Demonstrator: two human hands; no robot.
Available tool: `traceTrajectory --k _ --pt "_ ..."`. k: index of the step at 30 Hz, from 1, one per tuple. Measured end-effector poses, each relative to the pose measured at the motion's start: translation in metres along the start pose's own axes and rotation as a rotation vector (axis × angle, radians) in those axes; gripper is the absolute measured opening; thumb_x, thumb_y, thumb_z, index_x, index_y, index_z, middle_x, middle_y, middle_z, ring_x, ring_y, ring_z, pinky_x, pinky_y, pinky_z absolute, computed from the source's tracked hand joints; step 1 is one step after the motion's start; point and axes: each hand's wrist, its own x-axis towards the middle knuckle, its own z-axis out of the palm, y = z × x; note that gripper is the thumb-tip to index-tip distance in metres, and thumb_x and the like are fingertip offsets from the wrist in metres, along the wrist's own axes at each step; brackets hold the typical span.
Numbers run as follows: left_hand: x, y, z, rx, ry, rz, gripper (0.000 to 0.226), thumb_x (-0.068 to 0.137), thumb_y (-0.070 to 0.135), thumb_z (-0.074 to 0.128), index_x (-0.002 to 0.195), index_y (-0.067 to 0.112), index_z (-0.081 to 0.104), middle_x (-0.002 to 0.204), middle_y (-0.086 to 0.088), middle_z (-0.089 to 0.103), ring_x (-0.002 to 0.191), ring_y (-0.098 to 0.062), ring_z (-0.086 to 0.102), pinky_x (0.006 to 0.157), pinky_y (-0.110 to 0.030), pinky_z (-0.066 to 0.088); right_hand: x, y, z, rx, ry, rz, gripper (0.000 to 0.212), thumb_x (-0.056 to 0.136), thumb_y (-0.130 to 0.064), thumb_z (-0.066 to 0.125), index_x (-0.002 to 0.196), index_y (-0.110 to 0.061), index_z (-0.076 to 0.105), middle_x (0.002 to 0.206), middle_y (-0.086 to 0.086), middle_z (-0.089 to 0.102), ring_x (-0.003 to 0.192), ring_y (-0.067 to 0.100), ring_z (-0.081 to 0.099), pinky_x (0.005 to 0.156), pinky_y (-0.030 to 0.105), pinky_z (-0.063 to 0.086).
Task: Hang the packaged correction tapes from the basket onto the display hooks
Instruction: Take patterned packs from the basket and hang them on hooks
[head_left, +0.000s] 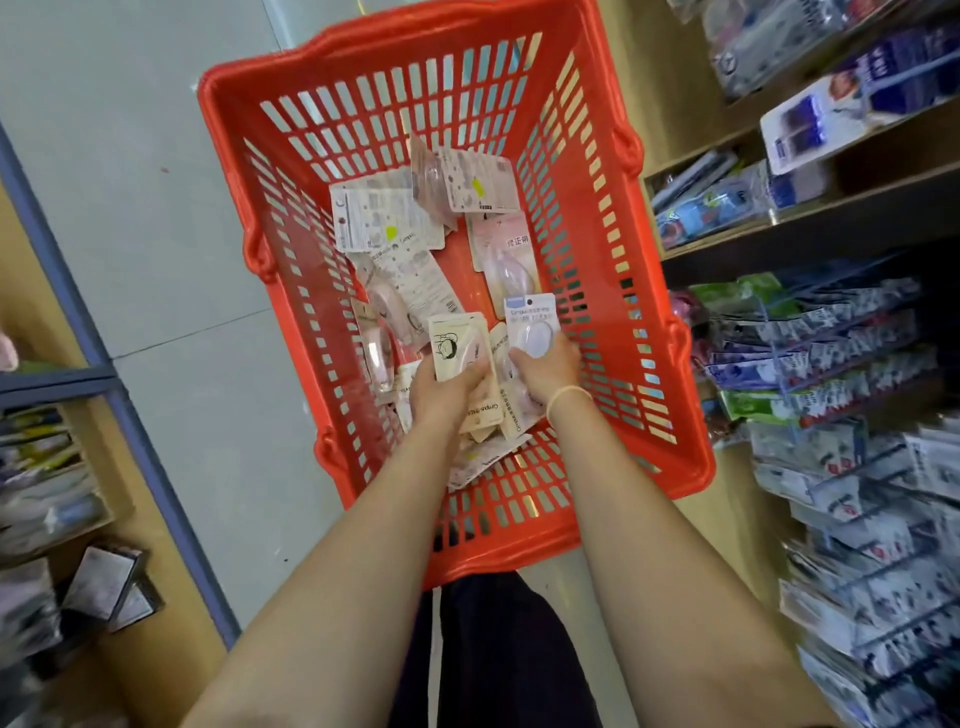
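A red plastic basket stands on the floor below me with several packaged correction tapes scattered in it. My left hand grips a cream-coloured pack with a drawn face on its card. Beside it, my right hand pinches a blue-and-white pack by its lower end. A pink pack and grey-white packs lie loose toward the far end of the basket. Display hooks loaded with hanging packs run down the right side.
Wooden shelves with bagged stationery stand at the upper right, close to the basket's right rim. Another shelf unit with a blue frame and stacked goods lines the left. Pale floor tiles lie between it and the basket.
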Motion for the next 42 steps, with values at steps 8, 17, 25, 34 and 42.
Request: traceTrajectory --k 8,17,25,34,42 --pt "0.011 -0.012 -0.003 0.106 0.038 0.142 0.032 0.083 0.027 0.084 0.112 0.030 0.072 0.107 0.009 0.075 0.099 -0.015 0.073 0.081 -0.037 0.062 -0.010 0.002 -0.007 -0.018 -0.130 -0.139 0.039 0.083 -0.021 0.057 0.111 -0.044 0.072 0.154 -0.005 0.036 0.140 0.022 0.034 0.114 0.041 0.039" --pt "0.012 -0.002 -0.013 0.105 0.102 0.096 0.046 0.086 0.026 0.082 0.129 0.026 0.067 0.119 0.006 0.073 0.106 -0.020 0.071 0.093 -0.049 0.060 -0.018 0.004 -0.008 0.037 0.016 -0.097 0.049 0.091 0.002 0.054 0.140 -0.002 0.053 0.143 0.014 0.046 0.128 0.027 0.052 0.104 0.023 0.035" --pt "0.005 -0.004 -0.010 -0.099 0.195 0.005 0.052 0.089 0.021 0.081 0.136 0.022 0.059 0.121 0.004 0.071 0.106 -0.018 0.070 0.094 -0.049 0.060 -0.019 0.000 0.001 0.209 0.164 -0.002 0.058 0.088 -0.003 0.062 0.144 -0.004 0.045 0.146 0.017 0.043 0.133 0.029 0.046 0.111 0.025 0.036" --pt "0.000 -0.001 -0.008 -0.105 0.176 -0.013 0.046 0.092 0.021 0.077 0.134 0.021 0.058 0.122 0.003 0.070 0.107 -0.022 0.071 0.087 -0.049 0.062 -0.006 -0.003 0.006 0.261 -0.142 0.060 0.062 0.072 -0.052 0.082 0.113 -0.008 0.064 0.108 0.004 0.070 0.099 0.022 0.067 0.087 0.038 0.055" --pt "0.006 -0.004 -0.004 -0.189 0.309 0.056 0.056 0.090 0.028 0.079 0.141 0.024 0.056 0.129 0.005 0.068 0.114 -0.016 0.067 0.095 -0.041 0.058 0.023 -0.036 -0.005 -0.314 -0.061 -0.435 0.089 0.075 -0.034 0.086 0.148 -0.016 0.038 0.152 0.008 0.033 0.139 0.028 0.033 0.112 0.035 0.030"
